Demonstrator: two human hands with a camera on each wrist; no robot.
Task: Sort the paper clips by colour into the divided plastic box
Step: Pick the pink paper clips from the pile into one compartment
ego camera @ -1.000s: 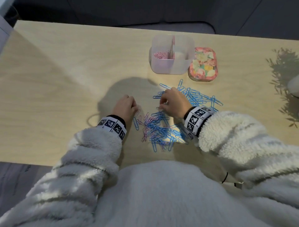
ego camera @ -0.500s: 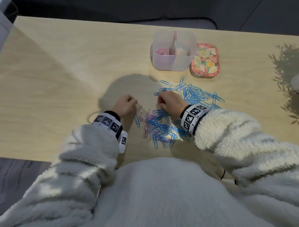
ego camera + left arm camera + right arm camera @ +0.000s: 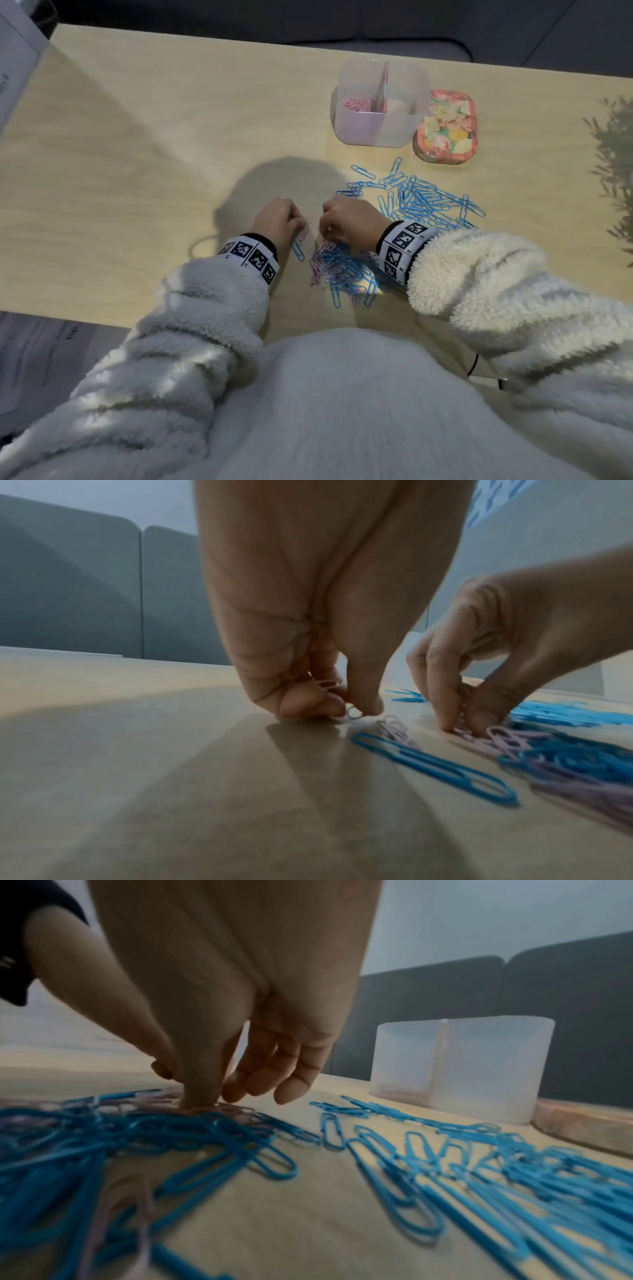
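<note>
A mixed heap of pink and blue paper clips (image 3: 339, 267) lies near the table's front edge, and a spread of blue clips (image 3: 424, 202) lies behind it to the right. My left hand (image 3: 279, 219) holds several pink clips (image 3: 325, 687) in its curled fingers, knuckles down on the table. My right hand (image 3: 349, 219) pinches pink clips (image 3: 469, 730) at the heap's far-left edge between thumb and forefinger (image 3: 198, 1099). The divided translucent box (image 3: 380, 102) stands at the back, with pink clips (image 3: 358, 102) in its left compartment.
A flowery pink lid or tin (image 3: 445, 126) lies against the box's right side. One blue clip (image 3: 298, 250) lies alone beside my left wrist. A leafy shadow falls on the right end of the wooden table (image 3: 137, 154).
My right hand has drawn back and to the left, from the blue spread to the mixed heap's edge. My left hand has stayed beside the heap, fingers curled.
</note>
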